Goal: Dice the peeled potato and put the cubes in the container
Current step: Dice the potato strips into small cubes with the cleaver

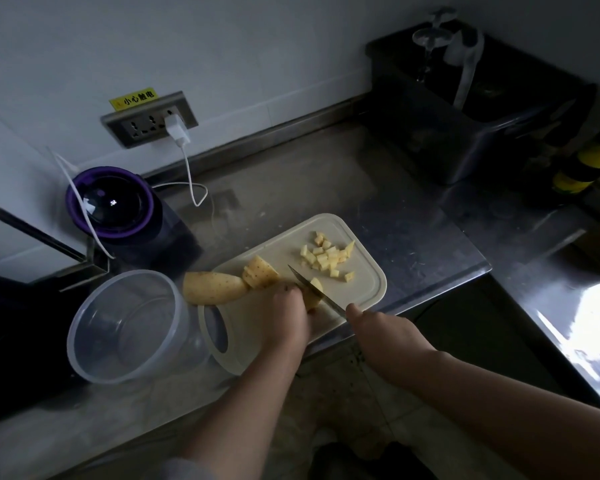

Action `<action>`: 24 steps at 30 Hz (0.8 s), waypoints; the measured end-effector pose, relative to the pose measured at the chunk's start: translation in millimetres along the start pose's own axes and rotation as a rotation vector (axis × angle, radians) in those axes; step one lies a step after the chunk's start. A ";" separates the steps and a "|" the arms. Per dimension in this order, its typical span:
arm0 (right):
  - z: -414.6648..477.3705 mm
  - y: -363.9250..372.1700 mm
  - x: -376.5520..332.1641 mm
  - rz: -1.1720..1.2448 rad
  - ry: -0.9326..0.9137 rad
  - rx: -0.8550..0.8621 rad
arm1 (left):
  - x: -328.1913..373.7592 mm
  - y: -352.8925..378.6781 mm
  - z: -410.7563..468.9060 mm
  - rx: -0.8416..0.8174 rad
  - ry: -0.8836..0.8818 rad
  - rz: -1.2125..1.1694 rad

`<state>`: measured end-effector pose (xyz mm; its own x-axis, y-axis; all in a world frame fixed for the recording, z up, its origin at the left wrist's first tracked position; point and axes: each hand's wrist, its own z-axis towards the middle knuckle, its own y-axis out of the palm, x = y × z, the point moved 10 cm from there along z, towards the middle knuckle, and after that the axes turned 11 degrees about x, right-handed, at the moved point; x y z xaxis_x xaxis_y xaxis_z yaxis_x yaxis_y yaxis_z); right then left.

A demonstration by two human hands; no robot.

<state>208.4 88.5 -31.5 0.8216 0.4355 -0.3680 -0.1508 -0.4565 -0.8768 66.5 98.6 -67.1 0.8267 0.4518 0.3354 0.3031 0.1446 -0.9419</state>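
A cream plastic cutting board point(363, 286) with rounded corners lies on the stainless steel desk point(326, 188), its near end reaching the desk's front edge. The person's left hand point(286, 311) is curled down over a small chunk of peeled yellow potato point(315, 285), pinning it to the board. The right hand point(373, 327) is wrapped round the handle of a dark-bladed kitchen knife point(317, 292). The handle itself is hidden in the fist. The blade crosses the chunk, just beside the left fingertips, with its tip pointing away toward the wall.

On the board's left edge lies a large uncut half of peeled potato point(212, 288), and touching it is a fanned stack of thick potato slices point(260, 271). A loose pile of small potato cubes point(326, 257) sits at the far right of the board, apart from the knife.

The round clear plastic container point(132, 327) stands on the desk just left of the board, with no cubes in it. Behind it is a dark appliance with a purple rim point(110, 202), and a white plug point(176, 130) sits in the grey wall socket point(142, 124).
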 end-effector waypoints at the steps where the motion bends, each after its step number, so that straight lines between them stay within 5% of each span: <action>1: 1.1 1.5 1.1 0.007 0.012 -0.014 | 0.2 -0.8 -0.6 0.007 0.004 0.005; 24: -7.4 -7.8 -3.2 0.004 0.034 0.081 | -13.1 -5.9 -3.9 0.033 -0.051 -0.177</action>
<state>211.0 84.9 -21.2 0.8390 0.4063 -0.3618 -0.1970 -0.3930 -0.8982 55.8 88.4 -65.8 0.7365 0.4607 0.4954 0.4252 0.2542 -0.8686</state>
